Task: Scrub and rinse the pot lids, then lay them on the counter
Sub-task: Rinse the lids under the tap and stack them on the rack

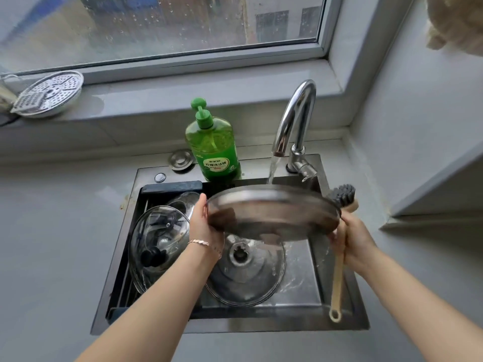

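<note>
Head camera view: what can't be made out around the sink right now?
- Metal lid: motion-blurred, so any dirt left on it is unreadable.
- Right hand: it grips the brush; the lid's rim hides whether its fingers also hold the lid.
- Lid in the basin: far part covered by the held lid.
- Rear glass lid: partly behind the left hand.
- Pale cloth: cut off by the top right corner.

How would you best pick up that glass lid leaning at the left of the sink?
Take the glass lid by its black knob, coming in from the near side, over the front edge of the sink. The lid stands tilted on its rim, with the knob seemingly facing the person. The smooth glass dome would give a poorer grip.
</note>
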A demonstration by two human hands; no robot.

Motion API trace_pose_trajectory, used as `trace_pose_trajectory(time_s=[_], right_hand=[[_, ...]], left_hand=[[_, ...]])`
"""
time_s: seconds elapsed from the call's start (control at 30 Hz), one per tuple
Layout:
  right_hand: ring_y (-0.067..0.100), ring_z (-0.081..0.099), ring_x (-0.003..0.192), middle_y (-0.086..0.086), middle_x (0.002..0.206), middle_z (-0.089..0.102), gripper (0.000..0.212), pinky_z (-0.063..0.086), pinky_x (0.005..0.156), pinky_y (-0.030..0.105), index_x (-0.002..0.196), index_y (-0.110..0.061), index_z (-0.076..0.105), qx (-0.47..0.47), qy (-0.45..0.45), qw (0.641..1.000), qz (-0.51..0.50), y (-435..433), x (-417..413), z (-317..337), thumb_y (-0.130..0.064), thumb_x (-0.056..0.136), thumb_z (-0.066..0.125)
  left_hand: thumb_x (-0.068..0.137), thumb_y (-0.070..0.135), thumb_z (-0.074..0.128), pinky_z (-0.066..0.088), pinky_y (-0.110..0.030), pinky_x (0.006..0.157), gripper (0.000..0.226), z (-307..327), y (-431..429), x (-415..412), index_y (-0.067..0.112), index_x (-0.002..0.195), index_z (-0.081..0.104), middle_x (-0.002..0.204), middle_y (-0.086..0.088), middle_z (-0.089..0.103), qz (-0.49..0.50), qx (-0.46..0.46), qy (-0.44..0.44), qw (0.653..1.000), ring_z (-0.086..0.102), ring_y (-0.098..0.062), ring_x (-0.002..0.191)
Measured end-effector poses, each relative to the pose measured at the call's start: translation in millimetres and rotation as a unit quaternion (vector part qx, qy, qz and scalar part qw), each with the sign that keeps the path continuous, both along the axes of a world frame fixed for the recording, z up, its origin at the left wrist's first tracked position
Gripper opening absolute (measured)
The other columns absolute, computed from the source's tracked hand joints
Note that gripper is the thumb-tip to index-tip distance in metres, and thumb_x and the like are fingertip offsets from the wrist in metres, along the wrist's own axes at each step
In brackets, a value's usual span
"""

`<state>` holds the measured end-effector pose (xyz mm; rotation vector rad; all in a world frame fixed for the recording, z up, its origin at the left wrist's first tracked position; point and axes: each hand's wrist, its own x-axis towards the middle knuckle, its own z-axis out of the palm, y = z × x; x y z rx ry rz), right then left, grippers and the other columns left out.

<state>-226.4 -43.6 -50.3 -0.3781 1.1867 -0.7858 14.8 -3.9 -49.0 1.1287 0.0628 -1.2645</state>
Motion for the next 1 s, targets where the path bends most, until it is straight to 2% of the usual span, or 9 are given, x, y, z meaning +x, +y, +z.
trace_pose_trajectory(time_s=[0.1,0.17,0.27,0.37,0.47,0.6,0.7,0.83,1.0], right_hand=[[0.015,0.059,0.04,0.008,0.06,0.063,0.011,0.046,0.04,0.017,0.083,-0.01,0.057,0.069,0.029,0.996,0.054,2,7,-10,-0.01,0.09,0.047],[0.019,0.062,0.047,0.014,0.08,0.062,0.016,0.051,0.046,0.024,0.097,-0.011,0.057,0.099,0.069,0.99,0.075,4,8,-23,-0.002,0.087,0.048],[0.026,0.064,0.056,0.017,0.072,0.066,0.019,0.053,0.054,0.032,0.1,-0.001,0.059,0.102,0.107,0.982,0.118,8,11,-34,0.005,0.087,0.048],[0.026,0.064,0.056,0.012,0.059,0.067,0.02,0.053,0.054,0.033,0.102,0.003,0.059,0.061,0.128,0.987,0.081,12,12,-38,0.009,0.085,0.05],[0.018,0.066,0.053,0.004,0.059,0.069,0.02,0.057,0.058,0.032,0.098,0.001,0.062,-0.017,0.128,0.992,-0.006,6,8,-29,0.011,0.084,0.052],[0.02,0.066,0.076,0.003,0.08,0.071,0.031,0.052,0.077,0.034,0.093,-0.019,0.066,-0.164,0.198,0.966,0.022,-3,1,8,0.009,0.081,0.058],[0.017,0.064,0.076,0.002,0.083,0.068,0.029,0.051,0.075,0.03,0.087,-0.021,0.065,-0.239,0.244,0.935,0.096,-6,3,39,0.007,0.08,0.062],[0.013,0.052,0.056,0.001,0.062,0.058,0.022,0.04,0.05,0.021,0.073,-0.017,0.062,-0.238,0.348,0.886,0.193,-13,0,48,0.005,0.077,0.065],[0.022,0.056,0.071,0.007,0.077,0.065,0.014,0.035,0.057,0.027,0.077,-0.02,0.064,-0.203,0.415,0.851,0.25,-2,-8,22,-0.007,0.078,0.07]], left_hand=[[0.092,0.018,0.048,0.051,-0.029,0.064,0.018,11,2,8,0.007,0.083,0.06,0.089,-0.003,0.063,-0.017,-0.024,-0.042,0.999,0.065,-0.015,0.078],[0.082,0.014,0.055,0.054,-0.029,0.067,0.014,19,4,15,0.008,0.093,0.061,0.104,-0.006,0.064,-0.078,-0.068,-0.075,0.992,0.066,-0.016,0.075],[0.064,0.009,0.06,0.047,-0.035,0.081,0.008,28,-1,22,0.016,0.065,0.058,0.133,-0.005,0.05,-0.174,-0.104,-0.142,0.969,0.058,-0.018,0.097],[0.068,0.008,0.06,0.054,-0.027,0.075,0.025,34,-5,24,0.018,0.091,0.056,0.12,0.002,0.053,-0.229,-0.074,-0.208,0.948,0.059,-0.014,0.096],[0.09,0.023,0.057,0.052,-0.038,0.085,0.037,21,-3,32,0.01,0.124,0.05,0.115,-0.011,0.059,-0.237,0.026,-0.26,0.936,0.06,-0.023,0.097],[0.098,0.032,0.043,0.054,-0.037,0.065,0.027,0,14,24,0.01,0.106,0.057,0.087,-0.01,0.065,-0.3,0.151,-0.26,0.905,0.063,-0.023,0.073],[0.094,0.026,0.053,0.055,-0.044,0.074,0.022,-15,28,11,0.008,0.106,0.056,0.088,-0.01,0.063,-0.325,0.196,-0.27,0.885,0.061,-0.026,0.075],[0.088,0.009,0.059,0.056,-0.033,0.062,0.012,-18,39,11,0.008,0.099,0.056,0.082,-0.007,0.063,-0.343,0.216,-0.308,0.861,0.06,-0.022,0.065],[0.088,0.007,0.058,0.041,-0.012,0.046,0.01,11,40,32,0.014,0.085,0.052,0.072,0.001,0.055,-0.34,0.211,-0.475,0.784,0.05,-0.011,0.06]])
